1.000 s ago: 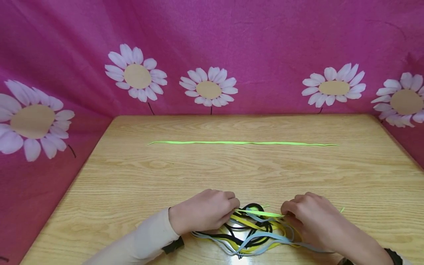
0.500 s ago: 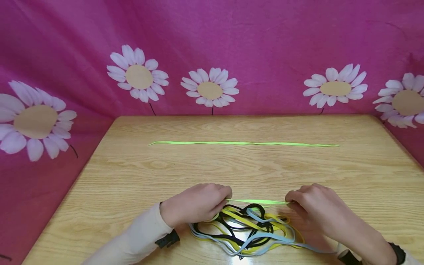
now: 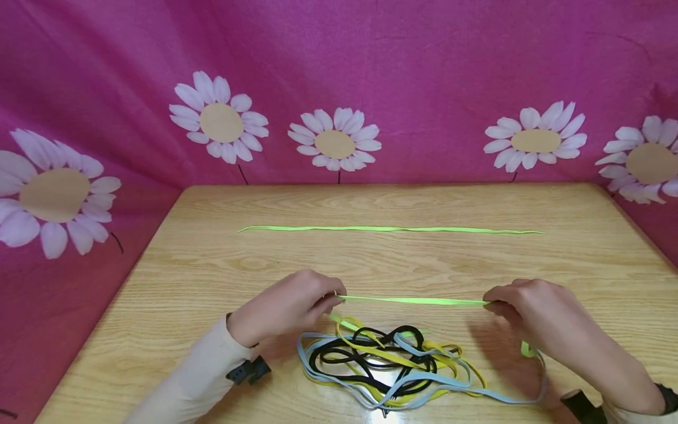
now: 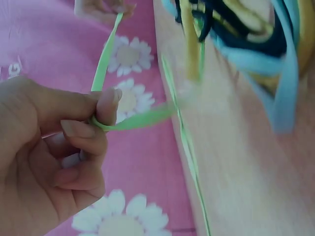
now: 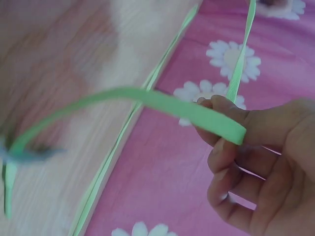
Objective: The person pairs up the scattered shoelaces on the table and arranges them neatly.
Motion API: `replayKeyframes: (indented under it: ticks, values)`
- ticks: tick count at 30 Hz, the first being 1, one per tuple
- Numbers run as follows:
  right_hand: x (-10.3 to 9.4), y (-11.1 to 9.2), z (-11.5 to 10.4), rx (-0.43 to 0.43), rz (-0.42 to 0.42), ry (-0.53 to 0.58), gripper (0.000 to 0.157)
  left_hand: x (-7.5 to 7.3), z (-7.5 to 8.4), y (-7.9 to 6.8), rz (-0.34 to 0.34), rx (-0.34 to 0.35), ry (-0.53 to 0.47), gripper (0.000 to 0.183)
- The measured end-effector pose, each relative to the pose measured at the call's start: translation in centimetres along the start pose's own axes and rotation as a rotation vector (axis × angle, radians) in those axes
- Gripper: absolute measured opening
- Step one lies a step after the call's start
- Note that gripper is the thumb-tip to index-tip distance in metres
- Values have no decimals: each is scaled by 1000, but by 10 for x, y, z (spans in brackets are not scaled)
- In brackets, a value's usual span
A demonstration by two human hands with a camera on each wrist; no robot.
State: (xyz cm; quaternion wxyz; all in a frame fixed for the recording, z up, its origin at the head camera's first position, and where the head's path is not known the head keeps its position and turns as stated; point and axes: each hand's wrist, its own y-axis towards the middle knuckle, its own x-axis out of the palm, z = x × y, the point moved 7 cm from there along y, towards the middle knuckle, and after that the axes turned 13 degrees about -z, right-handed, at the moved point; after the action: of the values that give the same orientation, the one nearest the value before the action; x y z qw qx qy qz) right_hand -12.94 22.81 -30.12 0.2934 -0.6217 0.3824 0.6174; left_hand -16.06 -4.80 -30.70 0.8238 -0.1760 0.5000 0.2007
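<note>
A neon green shoelace (image 3: 418,301) stretches nearly straight between both hands, above the near part of the table. My left hand (image 3: 293,306) pinches it between thumb and forefinger, and a loose tail (image 4: 147,118) runs from that pinch toward the pile. My right hand (image 3: 540,312) pinches the other side of the span; from there another tail (image 5: 172,105) arcs away and hangs down past a light blue lace. Below the taut span lies a tangled pile of yellow, black and light blue laces (image 3: 397,377).
Farther back, a second neon green lace (image 3: 392,229) lies straight across the wooden table (image 3: 318,265). A pink cloth (image 3: 413,76) with white daisies hangs behind the table and along its sides. A light blue lace (image 3: 508,401) trails right from the pile.
Both hands have moved up and apart, lifting the green shoelace off the pile and lengthening the taut span between them. The pile's left side has shifted slightly.
</note>
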Motion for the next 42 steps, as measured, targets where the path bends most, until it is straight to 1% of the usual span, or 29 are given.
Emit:
replayKeyframes:
  ticks: [3, 6, 10, 12, 16, 19, 23, 28, 36, 42]
  values:
    - [-5, -2, 9, 4, 46, -17, 24, -9, -8, -7, 34, -11, 18, 6]
    - [-7, -3, 18, 12, 61, -16, 24, -16, -17, -11, 57, -42, 22, 10]
    - [-5, -3, 31, 32, 39, -17, 22, -20, -31, -16, 80, -87, 27, 13]
    - [-4, -3, 37, 43, 18, -10, 21, -22, -38, -19, 98, -100, 42, 11]
    - [-2, -2, 48, 68, -7, -8, 19, -27, -53, -26, 151, -114, 73, 9]
    - [-2, -2, 54, 82, -12, -7, 18, -29, -65, -32, 180, -141, 76, 7]
    - [0, -3, 60, 94, -13, -3, 18, -29, -79, -38, 182, -193, 62, 9]
    - [0, -4, 63, 106, -12, -12, 17, -31, -84, -44, 190, -227, 58, 9]
    - [-5, -7, 69, 137, -18, -24, 16, -37, -92, -55, 232, -251, 40, 8]
    - [-7, -11, 76, 165, -24, -23, 16, -41, -97, -61, 240, -282, 54, 8]
